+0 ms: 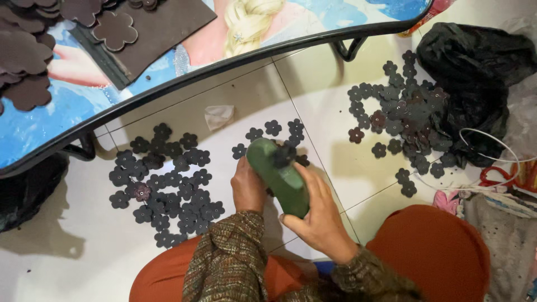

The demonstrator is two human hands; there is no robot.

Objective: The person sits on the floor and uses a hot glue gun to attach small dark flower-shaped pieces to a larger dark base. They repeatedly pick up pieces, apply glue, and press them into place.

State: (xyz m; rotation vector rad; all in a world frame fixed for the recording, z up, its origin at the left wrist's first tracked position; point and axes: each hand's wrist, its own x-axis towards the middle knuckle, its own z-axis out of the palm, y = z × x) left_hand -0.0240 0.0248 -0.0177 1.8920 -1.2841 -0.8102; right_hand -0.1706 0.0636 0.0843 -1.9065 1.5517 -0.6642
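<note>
**Q:** What is being held, and by which hand?

**A:** A green block-shaped tool (pixel 278 176) is being gripped by the right hand (pixel 319 215), whose fingers are being wrapped around its lower end. The tool is being held tilted, with its upper end pointing away from the body. A dark flower-shaped cutout (pixel 283 155) is being kept against that upper end, just above the left hand (pixel 248 187). The left hand is being pressed against the tool's left side with fingers curled; whether anything is being pinched in it cannot be told.

**Q:** What is being shown around the hands?

**A:** To the left of the left hand, a spread of dark flower cutouts (pixel 162 187) is being shown on the white tiled floor (pixel 313 89). A few more cutouts (pixel 272 132) are lying just beyond the tool. Well to the right of the right hand, a second heap of cutouts (pixel 403 112) is being shown beside a black plastic bag (pixel 475 61). Beyond both hands, a low table with a black rim (pixel 224 66) is being shown, carrying larger brown flower shapes (pixel 114 31). A crumpled scrap (pixel 218 116) is lying between the table and the left hand. Orange-clad knees (pixel 430 251) are being seen below the right hand.
</note>
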